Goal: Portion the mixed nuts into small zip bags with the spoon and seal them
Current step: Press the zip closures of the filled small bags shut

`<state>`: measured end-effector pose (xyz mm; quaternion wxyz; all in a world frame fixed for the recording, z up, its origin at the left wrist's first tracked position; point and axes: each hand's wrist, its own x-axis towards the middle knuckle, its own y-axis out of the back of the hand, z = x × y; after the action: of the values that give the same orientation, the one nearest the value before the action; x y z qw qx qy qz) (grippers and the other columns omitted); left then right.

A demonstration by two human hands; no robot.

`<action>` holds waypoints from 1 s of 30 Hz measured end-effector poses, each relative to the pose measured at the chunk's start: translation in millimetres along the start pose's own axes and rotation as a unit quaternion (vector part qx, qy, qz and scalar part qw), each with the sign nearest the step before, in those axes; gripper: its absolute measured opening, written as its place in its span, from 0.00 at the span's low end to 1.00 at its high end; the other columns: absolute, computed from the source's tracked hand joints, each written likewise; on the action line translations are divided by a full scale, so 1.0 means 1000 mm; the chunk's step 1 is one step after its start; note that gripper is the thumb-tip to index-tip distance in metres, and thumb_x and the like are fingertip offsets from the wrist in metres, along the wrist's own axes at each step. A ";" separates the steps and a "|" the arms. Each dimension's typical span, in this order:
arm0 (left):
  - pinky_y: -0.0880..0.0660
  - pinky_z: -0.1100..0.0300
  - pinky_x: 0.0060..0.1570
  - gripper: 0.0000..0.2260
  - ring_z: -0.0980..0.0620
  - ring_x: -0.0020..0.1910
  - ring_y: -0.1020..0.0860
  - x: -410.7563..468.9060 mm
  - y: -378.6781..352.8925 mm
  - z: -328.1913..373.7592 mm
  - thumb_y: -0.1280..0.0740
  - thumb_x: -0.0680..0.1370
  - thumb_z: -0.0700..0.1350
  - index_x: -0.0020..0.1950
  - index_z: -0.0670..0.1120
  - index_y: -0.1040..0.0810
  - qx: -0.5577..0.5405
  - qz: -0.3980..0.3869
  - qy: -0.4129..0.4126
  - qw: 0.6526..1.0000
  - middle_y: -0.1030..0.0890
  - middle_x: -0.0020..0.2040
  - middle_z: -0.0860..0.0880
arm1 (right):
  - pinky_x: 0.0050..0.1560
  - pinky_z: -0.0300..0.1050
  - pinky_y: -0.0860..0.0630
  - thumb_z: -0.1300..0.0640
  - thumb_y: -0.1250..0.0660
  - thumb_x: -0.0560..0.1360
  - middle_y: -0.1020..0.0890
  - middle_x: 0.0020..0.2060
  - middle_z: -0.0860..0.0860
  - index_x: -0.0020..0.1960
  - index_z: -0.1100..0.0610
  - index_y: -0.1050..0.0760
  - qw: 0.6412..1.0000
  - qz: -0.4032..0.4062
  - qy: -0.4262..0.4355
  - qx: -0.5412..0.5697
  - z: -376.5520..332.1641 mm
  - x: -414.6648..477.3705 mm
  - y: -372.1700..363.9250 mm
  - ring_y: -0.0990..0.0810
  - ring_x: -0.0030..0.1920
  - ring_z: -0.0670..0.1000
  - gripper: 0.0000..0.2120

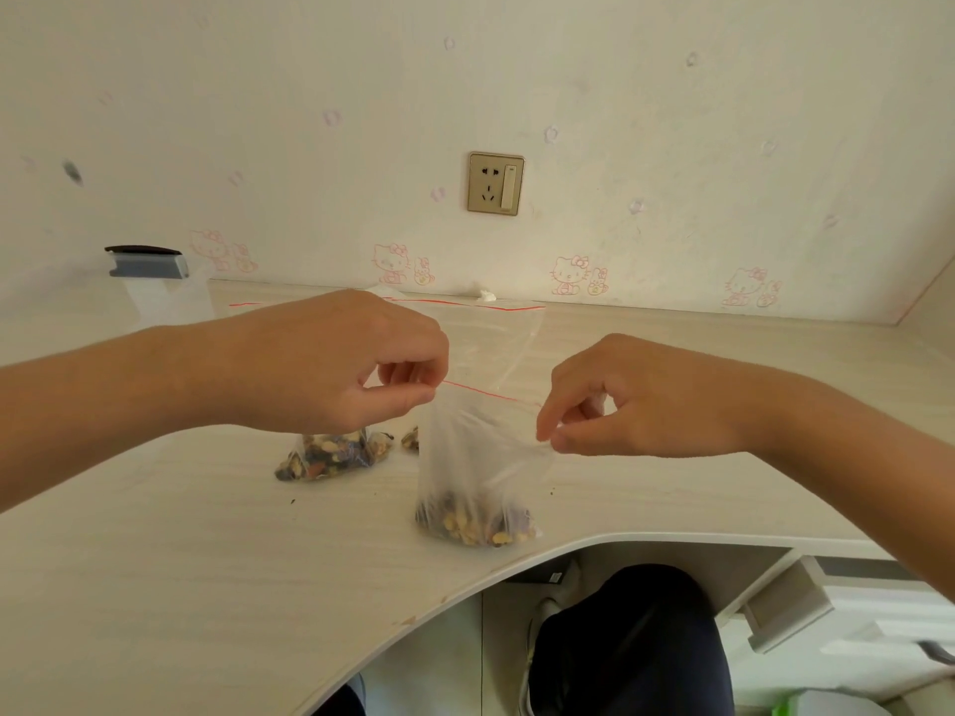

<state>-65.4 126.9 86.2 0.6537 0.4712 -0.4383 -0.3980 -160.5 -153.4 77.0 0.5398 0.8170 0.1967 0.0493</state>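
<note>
The small zip bag [475, 457] stands upright on the desk [155, 560], close to its curved front edge. A low heap of mixed nuts [475, 524] fills only the bottom, and the clear film above it is empty and slightly creased. Along the mouth runs the red zip strip [486, 392], lying left to right and sloping a little down toward the right.

The left hand [330, 364] pinches the left end of that strip between thumb and forefinger, with the other fingers curled in. The right hand [635, 400] pinches the right end the same way, a touch lower. So the strip's long axis spans the gap between the two pinches and both hands are on it, neither nearer than the other. Whether the zip is pressed shut along its length cannot be told. This looks like the sealing step: the likely next move is to run one pinch along the strip toward the other while the far end is held taut.

Behind the left hand a second bag [330, 454], well filled with nuts, lies on the desk, with a few loose nuts [411, 437] just beside it. Further back, near the wall, empty bags [491, 323] lie flat. A wall socket [495, 183] sits above them. No spoon shows.
</note>
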 end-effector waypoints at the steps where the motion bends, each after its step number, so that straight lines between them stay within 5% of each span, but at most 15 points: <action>1: 0.32 0.74 0.44 0.05 0.54 0.45 0.22 0.001 0.001 0.001 0.34 0.81 0.48 0.45 0.54 0.24 -0.002 0.001 -0.003 1.000 0.22 0.41 0.60 | 0.50 0.42 0.24 0.49 0.30 0.79 0.19 0.42 0.37 0.47 0.46 0.14 1.000 -0.019 -0.010 0.015 -0.001 0.001 0.001 0.21 0.46 0.43 0.06; 7: 0.32 0.72 0.44 0.05 0.56 0.44 0.23 0.004 -0.003 0.007 0.35 0.82 0.50 0.45 0.55 0.25 0.012 0.014 -0.004 1.000 0.23 0.41 0.61 | 0.54 0.41 0.30 0.44 0.26 0.77 0.17 0.53 0.42 0.51 0.45 0.14 0.995 0.006 0.021 0.102 -0.009 0.013 -0.010 0.21 0.54 0.43 0.07; 14: 0.33 0.72 0.43 0.05 0.57 0.42 0.25 0.008 -0.007 0.011 0.37 0.81 0.52 0.47 0.53 0.24 0.011 0.017 -0.010 1.000 0.23 0.41 0.59 | 0.46 0.35 0.30 0.57 0.23 0.76 0.16 0.44 0.43 0.48 0.54 0.12 0.973 0.144 0.115 0.141 -0.023 0.032 -0.029 0.21 0.44 0.46 0.02; 19: 0.33 0.74 0.44 0.05 0.56 0.44 0.24 0.005 -0.008 0.010 0.35 0.83 0.50 0.47 0.56 0.26 0.000 0.007 -0.003 1.000 0.23 0.42 0.59 | 0.46 0.52 0.24 0.57 0.21 0.73 0.15 0.38 0.50 0.43 0.55 0.14 0.970 0.146 0.091 0.171 -0.025 0.034 -0.025 0.20 0.39 0.49 0.03; 22: 0.33 0.73 0.45 0.05 0.56 0.46 0.23 0.002 -0.009 0.009 0.34 0.83 0.50 0.48 0.56 0.26 -0.010 0.003 0.002 1.000 0.23 0.42 0.60 | 0.47 0.50 0.22 0.55 0.22 0.74 0.15 0.37 0.47 0.43 0.55 0.14 0.980 0.141 0.104 0.099 -0.024 0.029 -0.022 0.19 0.39 0.47 0.04; 26: 0.30 0.76 0.43 0.03 0.56 0.47 0.19 -0.001 -0.014 0.007 0.30 0.80 0.47 0.47 0.54 0.21 -0.113 0.055 0.054 0.991 0.18 0.43 0.59 | 0.45 0.50 0.20 0.57 0.21 0.74 0.15 0.36 0.45 0.43 0.55 0.13 0.973 0.182 0.105 0.096 -0.015 0.020 -0.016 0.18 0.39 0.49 0.03; 30: 0.23 0.65 0.44 0.08 0.53 0.44 0.18 -0.001 -0.036 0.010 0.26 0.78 0.45 0.53 0.55 0.21 -0.264 0.126 0.144 0.945 0.16 0.45 0.55 | 0.44 0.49 0.21 0.58 0.22 0.74 0.16 0.36 0.47 0.42 0.55 0.14 0.968 0.210 0.111 0.083 -0.014 0.018 -0.021 0.18 0.39 0.50 0.03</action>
<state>-79.2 116.3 53.2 0.8557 0.2748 -0.2747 -0.3417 -153.3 -127.6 61.4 0.4226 0.8712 0.0827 0.2358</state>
